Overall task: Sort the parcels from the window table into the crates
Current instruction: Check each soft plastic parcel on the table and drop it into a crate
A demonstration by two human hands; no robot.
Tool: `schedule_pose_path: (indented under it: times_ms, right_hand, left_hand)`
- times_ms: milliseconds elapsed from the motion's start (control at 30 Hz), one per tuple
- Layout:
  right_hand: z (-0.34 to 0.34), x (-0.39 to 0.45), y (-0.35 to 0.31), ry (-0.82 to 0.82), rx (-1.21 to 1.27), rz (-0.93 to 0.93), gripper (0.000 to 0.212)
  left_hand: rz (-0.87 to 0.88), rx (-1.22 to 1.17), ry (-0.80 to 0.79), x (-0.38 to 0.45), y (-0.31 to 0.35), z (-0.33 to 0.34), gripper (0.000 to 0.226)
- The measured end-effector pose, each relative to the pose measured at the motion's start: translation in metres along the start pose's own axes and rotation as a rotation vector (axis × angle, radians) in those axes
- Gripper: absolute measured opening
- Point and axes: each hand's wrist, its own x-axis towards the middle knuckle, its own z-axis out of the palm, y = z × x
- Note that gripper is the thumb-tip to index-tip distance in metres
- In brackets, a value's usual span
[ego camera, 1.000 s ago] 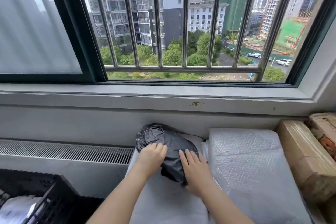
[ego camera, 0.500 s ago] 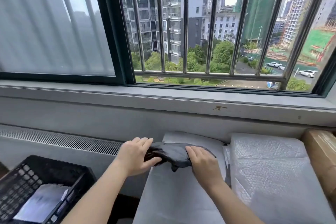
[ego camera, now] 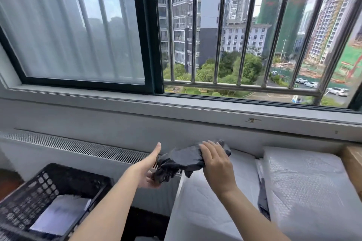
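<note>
A: Black parcel [ego camera: 184, 159] up off the table, both hands on it?
B: Yes. Right hand [ego camera: 216, 161] grips its top, left hand [ego camera: 147, 170] cups under the left end, thumb straight up.
A: Below?
B: White parcel [ego camera: 211, 201], bubble-wrap parcel [ego camera: 305, 188] beside it. Black crate [ego camera: 39, 197] lower left, white packet [ego camera: 58, 215] inside.

Bright daylight comes in through the window [ego camera: 244, 45]; the sky between the towers is blown out white. The frosted pane [ego camera: 78, 25] on the left spreads a softer, cooler glow. Indoor surfaces are evenly lit, with faint shadows only. The wide lens bows the bars [ego camera: 219, 25] and sill [ego camera: 176, 107] toward the edges. The crate [ego camera: 49, 197] at lower left is smeared by blur; the centre is sharper.
</note>
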Motion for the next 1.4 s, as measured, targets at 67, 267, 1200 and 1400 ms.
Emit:
schedule_pose_path:
  times_ms: [67, 267, 1200, 1400]
  right_hand:
    - [0.000, -0.001, -0.005, 0.002, 0.023, -0.016, 0.029]
    - [-0.005, -0.017, 0.005, -0.154, 0.024, -0.125, 0.047]
    - [-0.022, -0.012, 0.054, -0.541, -0.164, 0.220, 0.098]
    - [-0.017, -0.007, 0.054, -0.352, -0.117, -0.030, 0.081]
  left_hand:
    - [-0.004, -0.077, -0.071, 0.007, -0.002, -0.003, 0.063]
    - [0.060, -0.090, -0.020, 0.006, 0.000, -0.010, 0.037]
    - [2.120, 1.194, 0.687, -0.013, 0.009, -0.014, 0.020]
    - [2.039, 1.212, 0.729, -0.004, 0.005, -0.024, 0.020]
